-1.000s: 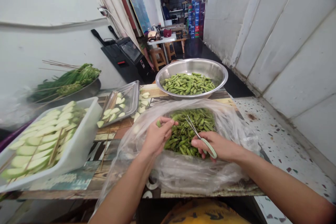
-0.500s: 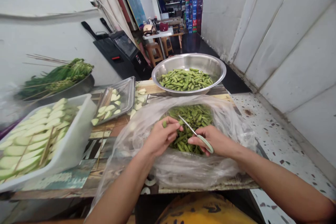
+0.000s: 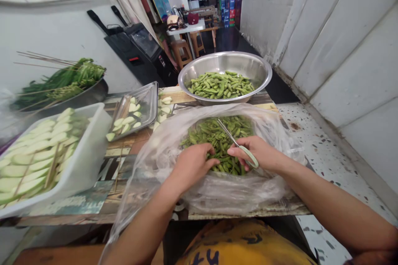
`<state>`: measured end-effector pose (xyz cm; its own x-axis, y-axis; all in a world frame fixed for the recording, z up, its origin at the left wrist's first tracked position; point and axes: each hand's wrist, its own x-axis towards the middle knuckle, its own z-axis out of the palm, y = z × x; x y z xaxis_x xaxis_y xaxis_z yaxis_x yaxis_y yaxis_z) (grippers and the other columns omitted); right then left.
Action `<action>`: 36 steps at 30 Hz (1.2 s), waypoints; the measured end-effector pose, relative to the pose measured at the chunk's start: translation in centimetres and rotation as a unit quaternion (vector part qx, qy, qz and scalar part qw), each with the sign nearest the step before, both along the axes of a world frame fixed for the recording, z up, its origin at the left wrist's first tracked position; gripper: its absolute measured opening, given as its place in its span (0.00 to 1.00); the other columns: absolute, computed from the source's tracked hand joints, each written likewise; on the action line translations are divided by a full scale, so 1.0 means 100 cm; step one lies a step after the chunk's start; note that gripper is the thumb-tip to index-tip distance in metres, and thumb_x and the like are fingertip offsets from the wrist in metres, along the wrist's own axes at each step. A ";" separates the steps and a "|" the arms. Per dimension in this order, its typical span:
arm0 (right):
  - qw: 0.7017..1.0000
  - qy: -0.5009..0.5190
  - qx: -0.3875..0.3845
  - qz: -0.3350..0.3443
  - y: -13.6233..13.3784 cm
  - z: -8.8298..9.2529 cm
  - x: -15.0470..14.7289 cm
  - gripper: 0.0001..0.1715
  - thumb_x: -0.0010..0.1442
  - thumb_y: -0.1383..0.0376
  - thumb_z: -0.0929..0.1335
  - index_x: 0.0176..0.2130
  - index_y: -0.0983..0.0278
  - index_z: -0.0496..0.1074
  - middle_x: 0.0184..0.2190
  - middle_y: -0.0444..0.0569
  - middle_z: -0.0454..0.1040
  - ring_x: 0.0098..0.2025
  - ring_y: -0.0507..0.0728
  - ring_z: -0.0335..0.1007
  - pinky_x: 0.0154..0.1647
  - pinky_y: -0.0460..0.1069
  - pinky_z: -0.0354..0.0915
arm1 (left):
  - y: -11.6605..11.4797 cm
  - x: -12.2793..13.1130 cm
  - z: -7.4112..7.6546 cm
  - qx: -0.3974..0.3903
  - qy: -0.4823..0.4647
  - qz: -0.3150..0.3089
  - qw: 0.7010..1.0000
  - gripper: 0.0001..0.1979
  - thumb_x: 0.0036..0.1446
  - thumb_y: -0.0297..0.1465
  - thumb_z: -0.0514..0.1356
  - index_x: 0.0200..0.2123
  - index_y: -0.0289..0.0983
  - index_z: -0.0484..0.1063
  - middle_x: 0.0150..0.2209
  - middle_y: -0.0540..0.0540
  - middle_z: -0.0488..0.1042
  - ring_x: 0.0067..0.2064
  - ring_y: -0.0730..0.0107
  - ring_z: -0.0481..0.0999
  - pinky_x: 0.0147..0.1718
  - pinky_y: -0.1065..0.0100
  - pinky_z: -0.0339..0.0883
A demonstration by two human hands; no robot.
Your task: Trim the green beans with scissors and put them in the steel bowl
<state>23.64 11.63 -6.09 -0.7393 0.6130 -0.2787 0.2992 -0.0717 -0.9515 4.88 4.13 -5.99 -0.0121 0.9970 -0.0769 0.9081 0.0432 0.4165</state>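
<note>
Green edamame pods (image 3: 217, 132) fill a clear plastic bag (image 3: 149, 165) that lies spread on the table in front of me. My right hand (image 3: 256, 153) grips a pair of scissors (image 3: 251, 158) by its pale green handles, over the pods. The scissor blades look closed and point away to the upper left. At the left side of the bag's opening, my left hand (image 3: 195, 161) reaches down to the pods, thumb and fingers apart, with nothing visible between them. Behind the bag stands a wide metal basin (image 3: 264, 75) with more pods in it.
On the left is a white plastic tub (image 3: 90, 149) of sliced pale green vegetable on skewers. A metal tray (image 3: 152, 105) with slices and sticks lies beside it. Further back, a bowl (image 3: 93, 93) holds skewered greens. A white wall (image 3: 342, 49) runs along the right.
My left hand has let go of a pod and lowered to the pods in the bag, its thumb and fingers parting. The scissors, still in my right hand, have shifted slightly right. The view has tilted slightly.
</note>
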 end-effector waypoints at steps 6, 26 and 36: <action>0.999 -0.022 0.006 0.024 0.000 -0.001 0.001 0.21 0.51 0.50 0.68 0.27 0.66 0.67 0.16 0.40 0.65 0.16 0.48 0.61 0.17 0.43 0.57 | -0.001 -0.010 0.008 -0.047 0.059 -0.043 0.996 0.12 0.55 0.36 0.55 0.37 0.41 0.78 0.35 0.40 0.78 0.38 0.55 0.75 0.34 0.65 0.59; 0.980 -0.092 0.151 0.093 -0.004 -0.006 0.002 0.26 0.54 0.45 0.64 0.33 0.65 0.70 0.22 0.44 0.70 0.23 0.51 0.65 0.22 0.44 0.56 | 0.002 -0.004 0.009 0.071 -0.318 0.089 0.941 0.11 0.55 0.36 0.56 0.29 0.35 0.72 0.25 0.49 0.73 0.24 0.76 0.65 0.26 0.74 0.59; 0.968 -0.113 0.201 0.095 -0.006 -0.003 0.001 0.25 0.55 0.46 0.64 0.33 0.65 0.71 0.23 0.45 0.70 0.25 0.52 0.64 0.23 0.44 0.53 | 0.008 0.001 0.003 -0.042 -0.549 0.150 0.821 0.17 0.49 0.40 0.61 0.37 0.33 0.67 0.26 0.49 0.71 0.15 0.86 0.53 0.14 0.77 0.42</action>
